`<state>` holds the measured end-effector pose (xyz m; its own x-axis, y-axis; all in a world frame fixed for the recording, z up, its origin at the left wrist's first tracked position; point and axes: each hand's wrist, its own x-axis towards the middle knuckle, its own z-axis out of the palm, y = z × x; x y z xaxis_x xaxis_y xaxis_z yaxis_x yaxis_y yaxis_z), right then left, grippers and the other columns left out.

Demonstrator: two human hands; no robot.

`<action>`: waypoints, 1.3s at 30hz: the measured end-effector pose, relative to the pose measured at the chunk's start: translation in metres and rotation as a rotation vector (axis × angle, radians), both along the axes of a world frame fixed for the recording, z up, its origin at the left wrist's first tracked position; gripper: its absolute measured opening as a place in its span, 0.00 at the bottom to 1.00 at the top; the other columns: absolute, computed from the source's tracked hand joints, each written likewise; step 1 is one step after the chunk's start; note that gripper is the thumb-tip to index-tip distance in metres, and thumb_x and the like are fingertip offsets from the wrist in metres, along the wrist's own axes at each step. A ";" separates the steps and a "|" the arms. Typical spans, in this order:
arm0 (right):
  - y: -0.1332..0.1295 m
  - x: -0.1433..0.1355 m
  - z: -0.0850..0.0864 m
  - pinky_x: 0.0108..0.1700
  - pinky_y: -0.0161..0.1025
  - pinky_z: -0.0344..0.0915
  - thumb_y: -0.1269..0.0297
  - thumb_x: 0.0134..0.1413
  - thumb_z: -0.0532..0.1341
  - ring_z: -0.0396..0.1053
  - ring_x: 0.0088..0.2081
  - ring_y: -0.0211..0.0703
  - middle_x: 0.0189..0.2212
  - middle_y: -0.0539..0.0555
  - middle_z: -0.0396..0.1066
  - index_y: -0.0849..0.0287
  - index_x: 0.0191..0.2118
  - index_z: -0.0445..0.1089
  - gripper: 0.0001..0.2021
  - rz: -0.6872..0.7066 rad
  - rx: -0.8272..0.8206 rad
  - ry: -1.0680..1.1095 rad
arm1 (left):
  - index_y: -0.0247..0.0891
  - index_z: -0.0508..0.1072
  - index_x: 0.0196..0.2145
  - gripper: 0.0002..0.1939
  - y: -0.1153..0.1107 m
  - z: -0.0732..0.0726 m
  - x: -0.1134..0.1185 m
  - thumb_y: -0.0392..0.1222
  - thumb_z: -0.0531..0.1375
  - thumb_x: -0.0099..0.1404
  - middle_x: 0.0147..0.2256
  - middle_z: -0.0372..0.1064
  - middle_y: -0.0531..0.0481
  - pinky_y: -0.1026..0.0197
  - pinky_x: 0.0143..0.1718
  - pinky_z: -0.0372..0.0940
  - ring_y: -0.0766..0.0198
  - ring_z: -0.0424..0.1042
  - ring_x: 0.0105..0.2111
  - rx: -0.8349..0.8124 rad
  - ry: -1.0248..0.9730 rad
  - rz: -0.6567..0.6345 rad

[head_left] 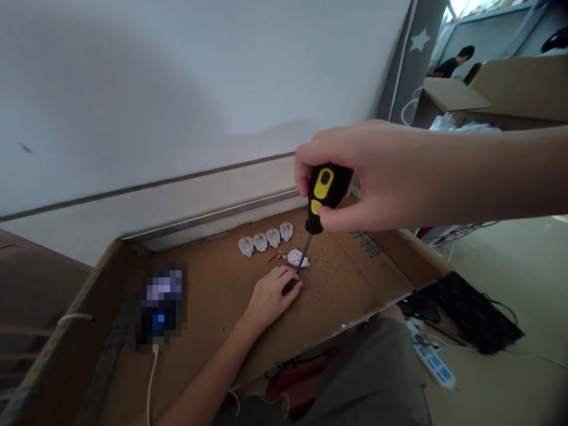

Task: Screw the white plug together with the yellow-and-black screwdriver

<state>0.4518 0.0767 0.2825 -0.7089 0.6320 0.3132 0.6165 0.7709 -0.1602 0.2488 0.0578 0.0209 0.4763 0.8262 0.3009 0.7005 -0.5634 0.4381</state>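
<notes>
Brown cardboard with raised edges [213,296] forms the work surface, set against a pale, smooth wall [177,89]. The right hand [373,171] is closed around the handle of a black-and-yellow screwdriver [323,183], its metal shaft angled down toward the cardboard. The left hand [268,293] rests on the cardboard, fingers curled beside the lower end of the shaft; whether it grips a small part cannot be told, as the fingers hide that spot.

A round white plastic piece with holes [294,258] lies beside the shaft, near the left fingertips. Four pale, translucent plug-shaped pieces with metal prongs [260,241] stand in a row farther back. Small brass-coloured metal pieces [273,256] lie between that row and the left hand. Small dark specks [326,273] are scattered to the right.

Handling notes, by judgement: align the shaft with whatever the tip engages before applying torque. Apply light axial pressure, since a tilted tip may slip. Position the left fingertips clear of the slip path, and brace from the side. Avoid nudging the loose metal pieces
</notes>
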 end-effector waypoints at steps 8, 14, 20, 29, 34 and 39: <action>0.001 -0.002 0.001 0.28 0.28 0.49 0.67 0.42 0.66 0.54 0.27 0.24 0.28 0.39 0.62 0.59 0.34 0.69 0.10 -0.036 0.008 -0.049 | 0.41 0.68 0.32 0.08 0.001 0.003 0.004 0.46 0.55 0.66 0.32 0.71 0.50 0.58 0.35 0.64 0.60 0.70 0.35 0.092 0.049 0.016; 0.002 -0.002 0.002 0.27 0.26 0.49 0.66 0.43 0.65 0.55 0.27 0.24 0.29 0.39 0.61 0.58 0.35 0.69 0.10 -0.057 -0.007 -0.062 | 0.43 0.72 0.36 0.06 -0.006 0.009 -0.007 0.43 0.56 0.64 0.35 0.74 0.50 0.55 0.39 0.62 0.58 0.69 0.37 0.176 0.065 0.036; 0.001 -0.002 0.005 0.27 0.26 0.48 0.65 0.44 0.66 0.54 0.27 0.23 0.29 0.39 0.61 0.59 0.36 0.69 0.11 -0.067 -0.025 -0.080 | 0.44 0.73 0.36 0.07 -0.005 0.008 -0.010 0.43 0.55 0.65 0.35 0.74 0.51 0.55 0.38 0.61 0.59 0.70 0.36 0.139 0.084 0.033; 0.003 0.000 0.002 0.28 0.25 0.47 0.64 0.42 0.65 0.53 0.27 0.22 0.28 0.38 0.60 0.60 0.36 0.70 0.12 -0.064 -0.001 -0.070 | 0.42 0.71 0.32 0.08 -0.005 0.006 -0.001 0.48 0.58 0.63 0.32 0.73 0.51 0.55 0.38 0.58 0.58 0.69 0.36 0.107 0.088 0.118; 0.005 0.000 0.002 0.26 0.25 0.47 0.65 0.42 0.66 0.53 0.26 0.22 0.28 0.39 0.60 0.59 0.36 0.70 0.11 -0.050 -0.001 -0.062 | 0.44 0.73 0.34 0.08 -0.006 0.007 -0.003 0.48 0.57 0.65 0.33 0.74 0.52 0.55 0.37 0.58 0.59 0.69 0.35 0.184 0.119 0.085; 0.004 -0.002 0.004 0.27 0.25 0.48 0.66 0.44 0.65 0.53 0.26 0.22 0.28 0.38 0.60 0.59 0.36 0.69 0.10 -0.062 -0.015 -0.069 | 0.42 0.70 0.27 0.11 -0.012 0.007 0.008 0.45 0.54 0.66 0.26 0.71 0.51 0.55 0.33 0.57 0.59 0.69 0.31 0.361 0.265 0.152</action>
